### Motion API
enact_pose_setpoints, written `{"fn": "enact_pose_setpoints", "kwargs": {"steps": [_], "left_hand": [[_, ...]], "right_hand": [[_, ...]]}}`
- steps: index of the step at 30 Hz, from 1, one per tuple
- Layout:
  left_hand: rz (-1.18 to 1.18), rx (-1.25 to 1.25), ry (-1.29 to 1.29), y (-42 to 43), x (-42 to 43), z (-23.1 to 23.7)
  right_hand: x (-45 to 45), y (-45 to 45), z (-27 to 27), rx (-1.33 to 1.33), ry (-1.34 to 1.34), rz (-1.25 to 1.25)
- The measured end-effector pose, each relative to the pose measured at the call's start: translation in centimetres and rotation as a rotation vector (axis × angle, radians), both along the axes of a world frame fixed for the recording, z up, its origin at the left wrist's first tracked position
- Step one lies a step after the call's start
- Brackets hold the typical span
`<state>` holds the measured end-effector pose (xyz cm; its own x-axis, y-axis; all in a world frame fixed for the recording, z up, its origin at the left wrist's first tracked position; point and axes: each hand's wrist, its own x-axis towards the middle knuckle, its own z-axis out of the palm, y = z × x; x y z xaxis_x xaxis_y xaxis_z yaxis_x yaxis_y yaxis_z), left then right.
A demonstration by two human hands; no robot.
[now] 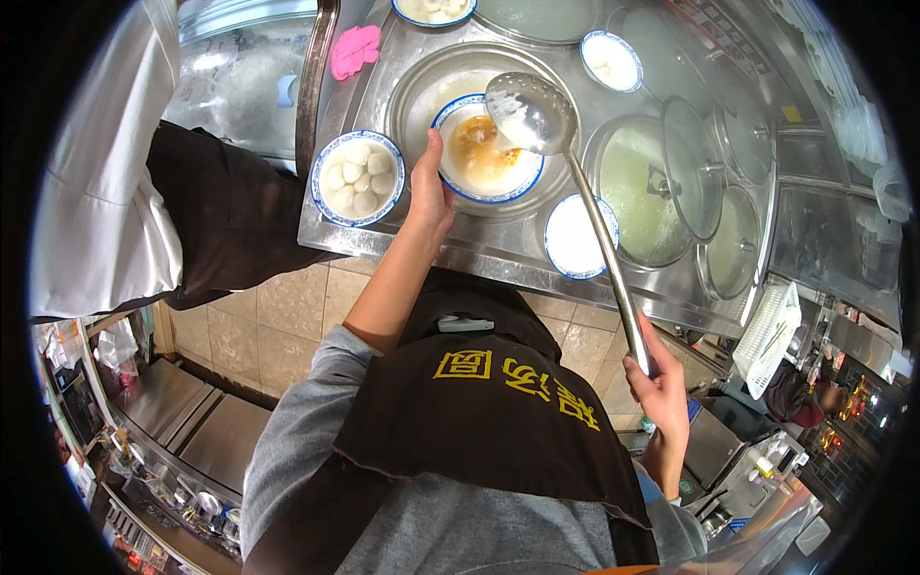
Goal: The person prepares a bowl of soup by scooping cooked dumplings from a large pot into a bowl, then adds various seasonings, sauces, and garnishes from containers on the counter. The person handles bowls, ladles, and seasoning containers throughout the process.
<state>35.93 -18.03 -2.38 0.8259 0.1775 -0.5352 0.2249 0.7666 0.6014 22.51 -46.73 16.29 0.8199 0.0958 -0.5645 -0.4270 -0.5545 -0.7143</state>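
My left hand (433, 190) grips the near left side of a blue-rimmed bowl (528, 188), thumb on the rim. Brown syrup or liquid lies in the pale contents of that bowl. It is held over a wide round metal pan (411, 86). In my right hand (660, 384) is the long metal handle of a perforated ladle (535, 118); its head overlaps the bowl's right side from above, with some white matter on it. A bowl of white round dumplings (359, 180) stands left of my left hand. Another bowl (581, 237), its inside bright white, stands beside the ladle handle.
A pot of cloudy liquid (640, 194) stands right, with a tilted glass lid (693, 162) over part of it. Farther back are a small bowl (611, 61), another bowl (435, 8) and a pink cloth (354, 52). A person in a dark apron (223, 208) stands close left.
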Motion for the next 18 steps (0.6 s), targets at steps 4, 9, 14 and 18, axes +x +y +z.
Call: {"fn": "enact_pose_setpoints", "kwargs": {"steps": [4,9,14,18], "left_hand": [[-0.009,-0.052,-0.072,0.1,0.2,0.0],[-0.008,-0.045,-0.086,0.3,0.2,0.3],[-0.004,-0.071,-0.062,0.9,-0.2,1.1],[0.016,-0.070,-0.106,1.6,-0.8,1.9]], "right_hand": [[0.0,-0.8,0.7,-0.058,-0.052,0.045],[0.3,-1.0,0.8,0.261,0.113,-0.138],[1.3,-1.0,0.1,0.396,0.085,-0.247],[3.6,-0.2,-2.5,0.267,0.030,-0.190]]}}
